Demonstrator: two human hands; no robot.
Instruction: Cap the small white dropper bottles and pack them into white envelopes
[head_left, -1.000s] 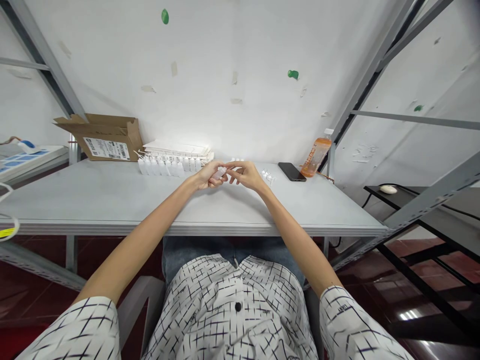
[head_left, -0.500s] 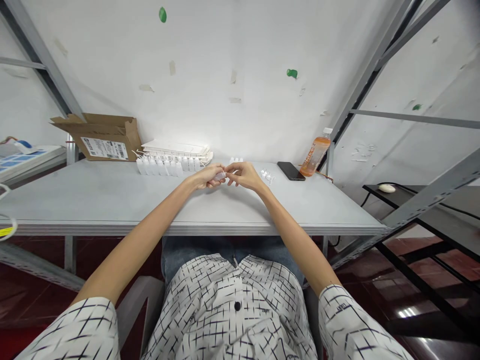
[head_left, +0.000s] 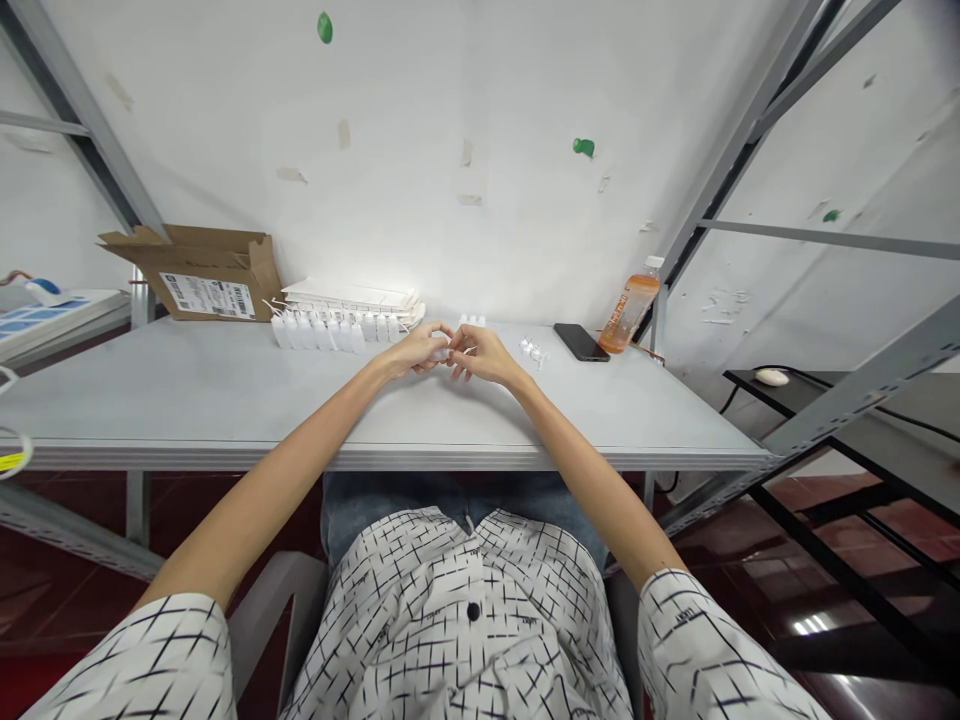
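Above the middle of the table, my left hand (head_left: 412, 352) is closed around a small white plastic bottle (head_left: 441, 354), mostly hidden by the fingers. My right hand (head_left: 481, 354) meets it from the other side, its thumb and fingers pinched at the bottle's end. Whether a separate small part sits in that pinch is too small to tell. To the left stand several similar white bottles (head_left: 319, 333) in rows, some with thin nozzles. A few more white bottle tops (head_left: 472, 320) show behind my hands. Small clear-white pieces (head_left: 532, 352) lie loose to the right.
An open cardboard box (head_left: 206, 280) stands at the back left, beside a stack of white sheets (head_left: 352, 295). At the right lie a black phone (head_left: 581, 342) and a leaning bottle of orange drink (head_left: 631, 308). Metal uprights flank the table (head_left: 225, 405).
My hands have shifted slightly and the fingers have turned on the small bottle, which now shows less between them. Everything else on the table stays in place.
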